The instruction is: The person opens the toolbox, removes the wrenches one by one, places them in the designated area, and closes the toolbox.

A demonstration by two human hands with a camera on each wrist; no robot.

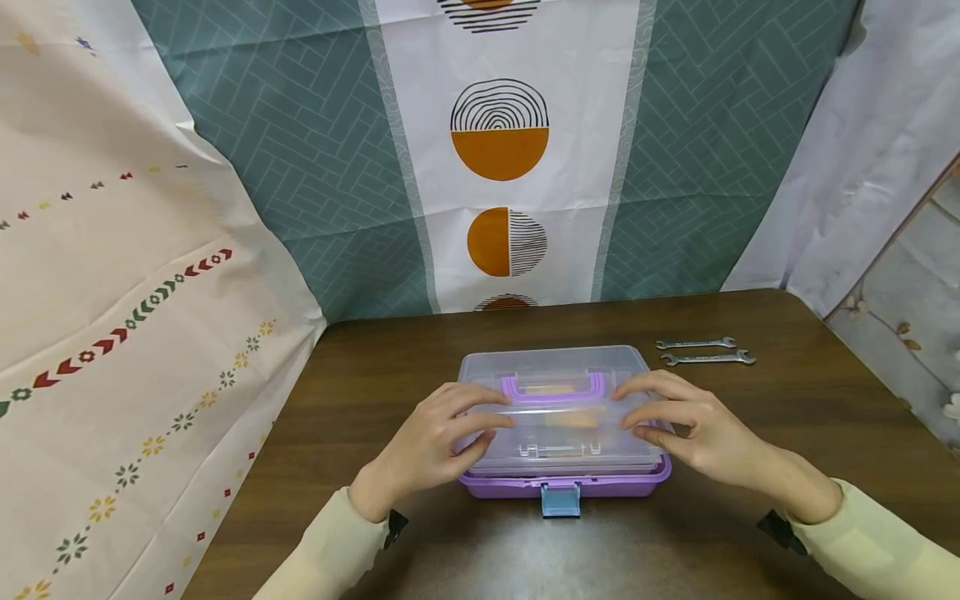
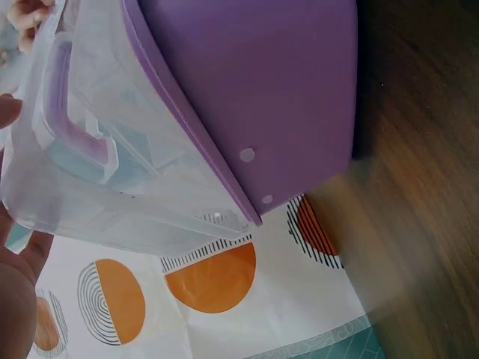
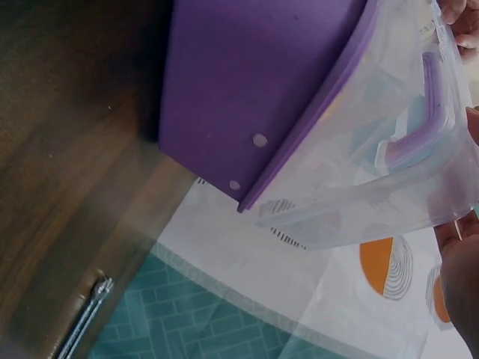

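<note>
A purple plastic storage box (image 1: 487,487) with a translucent lid (image 1: 570,446) sits in front of me on the table. On the lid's top is a purple carrying handle (image 1: 551,396). A blue front latch (image 1: 561,500) hangs down, unfastened. My left hand (image 1: 442,437) holds the lid's left side with curved, spread fingers. On the right side, my right hand (image 1: 693,425) grips it the same way. Both wrist views show the lid (image 2: 112,217) above the box's purple wall (image 3: 224,97), fingers at its corners. The contents are blurred through the plastic.
Two metal wrenches (image 1: 708,357) lie side by side on the brown wooden table (image 1: 382,400), behind and right of the box. A patterned green and white cloth (image 1: 322,167) hangs behind the table, and a cream cloth (image 1: 150,333) hangs at the left.
</note>
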